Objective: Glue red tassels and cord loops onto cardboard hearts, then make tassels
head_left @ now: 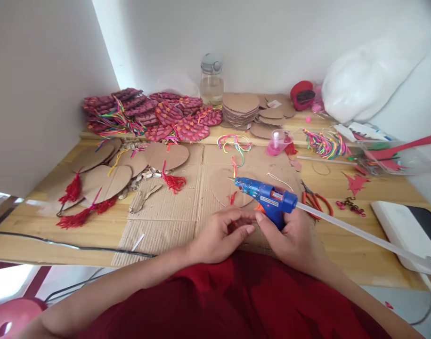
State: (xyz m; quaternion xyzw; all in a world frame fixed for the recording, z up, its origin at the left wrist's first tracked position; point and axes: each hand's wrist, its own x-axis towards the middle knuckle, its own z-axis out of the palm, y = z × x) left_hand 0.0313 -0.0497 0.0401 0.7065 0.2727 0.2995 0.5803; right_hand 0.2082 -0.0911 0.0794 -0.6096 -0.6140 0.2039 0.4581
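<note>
My right hand (292,235) is wrapped round the grip of a blue hot glue gun (266,194), its nozzle pointing left and a long clear glue stick (360,233) trailing out to the right. My left hand (220,235) rests beside it with fingers curled, pinching something small and red that I cannot make out. Both hands hover over a round cardboard disc (220,186) lying on corrugated cardboard sheets (166,207) at the table's near edge.
Cardboard hearts with red tassels (105,181) lie at the left. Finished pink decorated hearts (158,115) and a stack of blank cardboard hearts (240,109) line the back, by a glass jar (211,80). Coloured cords (324,143), red pliers (316,200) and a white device (409,233) lie at the right.
</note>
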